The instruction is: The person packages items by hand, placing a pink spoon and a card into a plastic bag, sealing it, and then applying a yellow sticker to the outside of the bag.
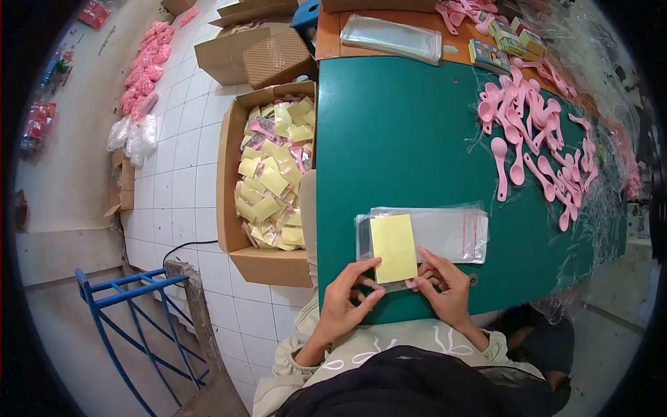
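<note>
A plain yellow card (394,248) lies over a clear plastic bag (397,285) near the front edge of the green table. On its left, my left hand (346,299) pinches at the bag, with the index finger against the card's edge and the thumb by the bag's lower border. My right hand (445,285) grips the lower right corner of the card, fingertips bent around its edge. Beneath them, a stack of clear plastic bags (451,236) with reddish strips extends to the right.
Pink plastic spoons (517,132) are heaped on the green table (396,132) at right, beside crumpled plastic film (597,222). Small boxes (489,55) and more clear bags (392,39) lie at the back. Left stands a carton (229,187) of yellow-carded packets; a blue metal rack (132,295) stands further left.
</note>
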{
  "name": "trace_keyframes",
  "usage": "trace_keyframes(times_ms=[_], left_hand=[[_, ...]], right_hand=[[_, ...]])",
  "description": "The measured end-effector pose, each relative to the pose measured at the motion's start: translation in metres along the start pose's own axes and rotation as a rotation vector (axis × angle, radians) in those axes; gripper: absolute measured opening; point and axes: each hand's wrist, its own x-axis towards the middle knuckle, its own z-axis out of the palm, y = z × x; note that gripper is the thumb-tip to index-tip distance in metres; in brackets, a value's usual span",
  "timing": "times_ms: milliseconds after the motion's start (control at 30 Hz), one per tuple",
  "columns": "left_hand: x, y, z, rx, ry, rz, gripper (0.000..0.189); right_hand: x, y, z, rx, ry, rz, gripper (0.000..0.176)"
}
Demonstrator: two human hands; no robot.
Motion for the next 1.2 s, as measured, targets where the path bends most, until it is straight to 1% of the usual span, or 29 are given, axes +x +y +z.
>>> trace_keyframes(times_ms=[100,133,167,233,267,300,333,400,433,467,533,600,633,733,767,833,900,933,967,1000,1033,1067,1133,1167,1200], left_hand=[[-0.003,0.015,-0.011,-0.083,-0.107,-0.050,0.054],[-0.007,0.020,-0.018,-0.110,-0.146,-0.067,0.057],[-0.009,0.023,-0.022,-0.122,-0.144,-0.039,0.059],[-0.013,0.035,-0.031,-0.154,-0.063,-0.024,0.058],[-0.014,0.041,-0.036,-0.170,-0.022,-0.016,0.058],[-0.015,0.046,-0.042,-0.172,0.039,-0.060,0.061],[-0.016,0.050,-0.048,-0.184,0.155,-0.071,0.063],[-0.017,0.044,-0.066,-0.133,0.360,0.015,0.062],[-0.017,0.039,-0.079,-0.106,0.435,0.055,0.061],[-0.014,0.033,-0.093,-0.079,0.505,0.096,0.060],[0.000,0.016,-0.125,0.135,0.634,0.109,0.055],[0.005,-0.010,-0.157,0.252,0.701,-0.024,0.050],[0.012,-0.009,-0.162,0.312,0.726,-0.090,0.047],[0.030,0.003,-0.153,0.338,0.737,0.089,0.043],[0.039,0.019,-0.139,0.366,0.681,0.127,0.042],[0.059,0.041,-0.106,0.402,0.497,0.169,0.037],[0.081,0.070,-0.066,0.515,0.213,0.354,0.025],[0.091,0.070,-0.047,0.567,0.084,0.431,0.019],[0.100,0.067,-0.029,0.618,-0.047,0.508,0.014],[0.109,0.061,-0.009,0.572,-0.147,0.591,0.012],[0.114,0.060,0.007,0.627,-0.239,0.567,0.016],[0.120,0.056,0.020,0.677,-0.242,0.560,0.017],[0.132,0.046,0.039,0.777,-0.251,0.541,0.018],[0.137,0.040,0.044,0.775,-0.256,0.568,0.019],[0.142,0.034,0.048,0.774,-0.261,0.593,0.019]], right_hand=[[0.003,-0.009,-0.024,-0.290,0.046,-0.206,0.031],[0.010,-0.019,-0.034,-0.415,0.124,-0.218,0.026],[0.022,-0.028,-0.044,-0.540,0.201,-0.234,0.021],[0.047,-0.032,-0.070,-0.749,0.292,-0.233,0.018],[0.059,-0.029,-0.081,-0.773,0.339,-0.197,0.017],[0.068,-0.023,-0.090,-0.795,0.382,-0.160,0.017],[0.076,-0.016,-0.097,-0.837,0.404,-0.169,0.017],[0.089,-0.007,-0.106,-0.917,0.447,-0.194,0.018],[0.092,-0.009,-0.107,-0.974,0.440,-0.147,0.019],[0.094,-0.009,-0.108,-1.031,0.454,-0.159,0.019],[0.095,-0.007,-0.109,-1.146,0.484,-0.178,0.019],[0.097,-0.007,-0.114,-1.180,0.469,-0.161,0.019],[0.097,-0.006,-0.118,-1.197,0.468,-0.148,0.019],[0.097,0.002,-0.134,-1.284,0.586,-0.248,0.016],[0.096,0.000,-0.139,-1.251,0.615,-0.240,0.015],[0.095,-0.012,-0.147,-1.183,0.668,-0.233,0.014],[0.090,-0.032,-0.150,-1.176,0.726,-0.327,0.013],[0.086,-0.043,-0.150,-1.171,0.758,-0.374,0.013],[0.084,-0.052,-0.145,-1.141,0.818,-0.477,0.014],[0.079,-0.060,-0.140,-1.072,0.809,-0.497,0.013],[0.074,-0.066,-0.136,-1.003,0.800,-0.515,0.013],[0.069,-0.070,-0.133,-0.934,0.792,-0.534,0.013],[0.058,-0.071,-0.124,-0.726,0.685,-0.422,0.013],[0.053,-0.071,-0.121,-0.621,0.631,-0.366,0.012],[0.049,-0.070,-0.118,-0.573,0.615,-0.367,0.012]])
